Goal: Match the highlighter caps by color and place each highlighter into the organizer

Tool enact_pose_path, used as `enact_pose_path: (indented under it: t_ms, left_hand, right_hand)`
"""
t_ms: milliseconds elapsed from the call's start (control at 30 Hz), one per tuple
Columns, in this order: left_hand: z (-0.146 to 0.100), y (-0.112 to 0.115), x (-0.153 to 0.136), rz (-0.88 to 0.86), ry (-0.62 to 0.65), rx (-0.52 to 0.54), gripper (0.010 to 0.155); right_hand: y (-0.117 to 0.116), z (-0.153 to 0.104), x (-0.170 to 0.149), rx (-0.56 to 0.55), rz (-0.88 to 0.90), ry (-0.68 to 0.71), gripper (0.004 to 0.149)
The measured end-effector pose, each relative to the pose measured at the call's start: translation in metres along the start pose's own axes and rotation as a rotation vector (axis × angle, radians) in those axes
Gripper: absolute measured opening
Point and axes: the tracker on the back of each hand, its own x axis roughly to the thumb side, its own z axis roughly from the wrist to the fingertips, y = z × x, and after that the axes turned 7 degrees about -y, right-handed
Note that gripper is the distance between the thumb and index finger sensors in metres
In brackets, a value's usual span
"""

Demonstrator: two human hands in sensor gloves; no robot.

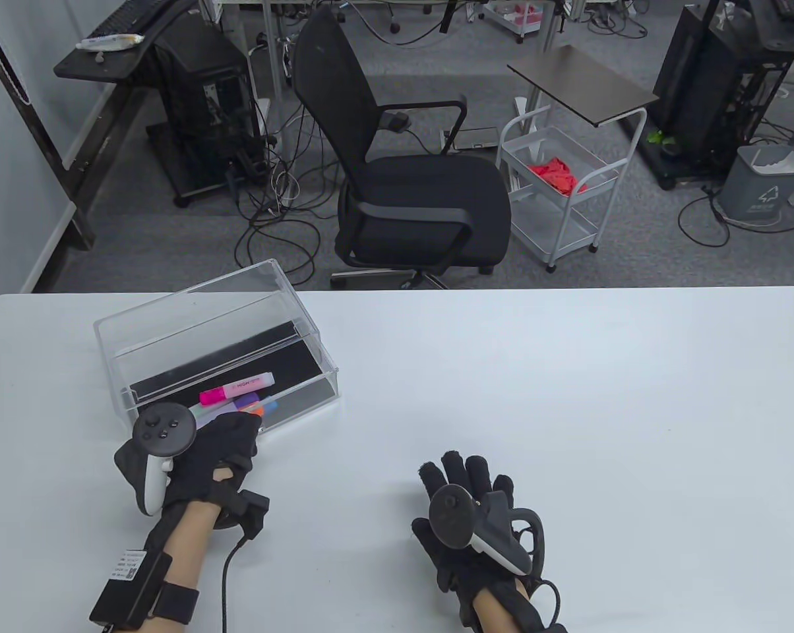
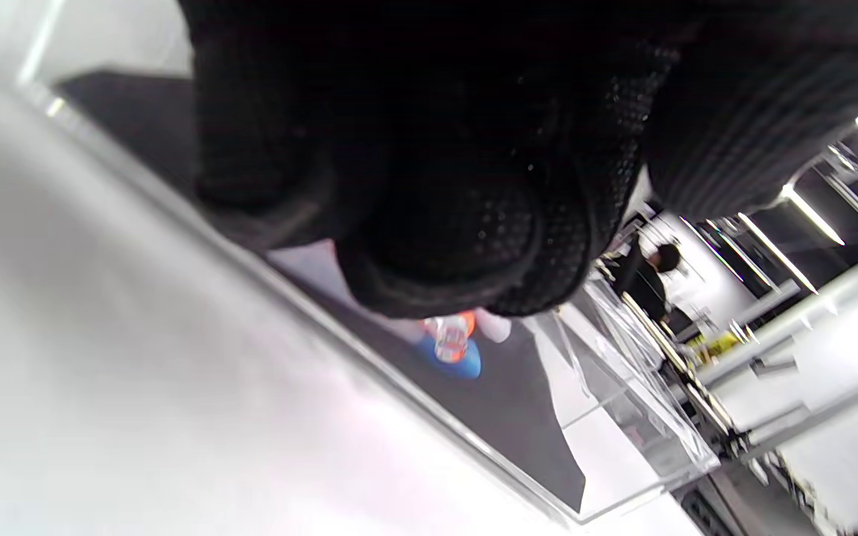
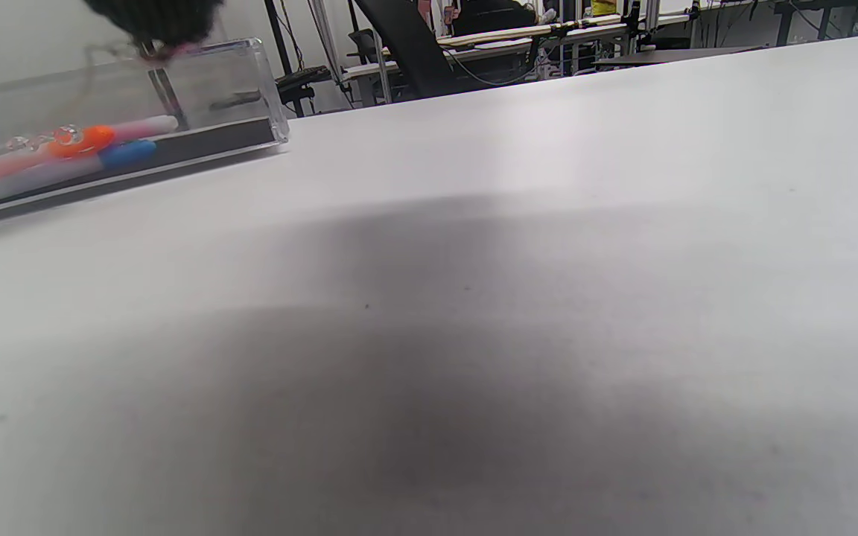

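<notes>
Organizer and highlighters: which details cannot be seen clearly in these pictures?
- Table view: left hand hides the highlighters' near ends and what its fingers do.
- Left wrist view: glove fills the frame; only a blue tip shows.
- Right wrist view: organizer cut by the left edge; right hand unseen.

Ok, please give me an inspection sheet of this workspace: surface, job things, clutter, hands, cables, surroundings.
Surface: white table, bare on the right.
Job things: clear organizer at the left; capped highlighters lying inside: pink, purple, orange, blue.
Clutter: nothing seen on the table.
Hands: left hand at the organizer's near edge, its grip hidden; right hand flat on the table, holding nothing.
Cables: black cable from the left wrist; loose floor cables.
Surroundings: office chair, white cart, bin.
</notes>
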Motion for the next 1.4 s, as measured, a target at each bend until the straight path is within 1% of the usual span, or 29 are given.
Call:
enact_pose_path:
  t_ms: [133, 300, 367, 500, 600, 733, 833, 967, 1033, 1067, 1167, 1233, 1400]
  left_hand:
    - [0.009, 0.013, -0.019, -0.088, -0.152, -0.038, 0.055]
    - [0.019, 0.023, -0.035, -0.114, -0.284, -0.058, 0.058]
    - [0.022, 0.026, -0.042, -0.132, -0.322, -0.072, 0.059]
    - [0.028, 0.036, -0.056, -0.227, -0.39, -0.12, 0.062]
    - [0.032, 0.041, -0.064, -0.283, -0.405, -0.159, 0.063]
    - [0.036, 0.044, -0.066, -0.37, -0.419, -0.185, 0.063]
    - [0.038, 0.046, -0.063, -0.404, -0.428, -0.164, 0.061]
    - [0.04, 0.048, -0.064, -0.455, -0.44, -0.189, 0.058]
    - [0.042, 0.048, -0.064, -0.473, -0.431, -0.159, 0.057]
    - [0.044, 0.047, -0.064, -0.479, -0.434, -0.151, 0.057]
    - [0.051, 0.044, -0.064, -0.478, -0.43, -0.181, 0.057]
    - [0.058, 0.043, -0.063, -0.478, -0.431, -0.18, 0.057]
    - [0.074, 0.039, -0.057, -0.432, -0.423, -0.191, 0.058]
  right_hand:
    - [0.0, 0.0, 0.0, 0.006, 0.003, -0.001, 0.076]
    - [0.0, 0.0, 0.0, 0.011, -0.001, 0.0, 0.076]
    - [0.001, 0.0, 0.0, 0.015, 0.0, 0.0, 0.075]
    - [0.0, 0.0, 0.001, 0.025, -0.005, 0.003, 0.075]
    - [-0.001, 0.0, 0.002, 0.026, -0.009, 0.006, 0.076]
    - [-0.001, 0.001, 0.002, 0.031, -0.012, 0.005, 0.076]
    - [-0.002, 0.001, 0.002, 0.051, 0.0, 0.001, 0.076]
    - [-0.002, 0.001, 0.002, 0.051, 0.001, -0.002, 0.076]
    - [-0.002, 0.001, 0.001, 0.052, 0.002, -0.005, 0.075]
    - [-0.003, 0.001, 0.001, 0.055, 0.001, -0.008, 0.075]
    - [-0.003, 0.002, 0.0, 0.062, 0.001, -0.015, 0.076]
    - [-0.004, 0.003, -0.001, 0.066, 0.0, -0.019, 0.075]
    - [-0.006, 0.005, -0.002, 0.075, -0.008, -0.027, 0.076]
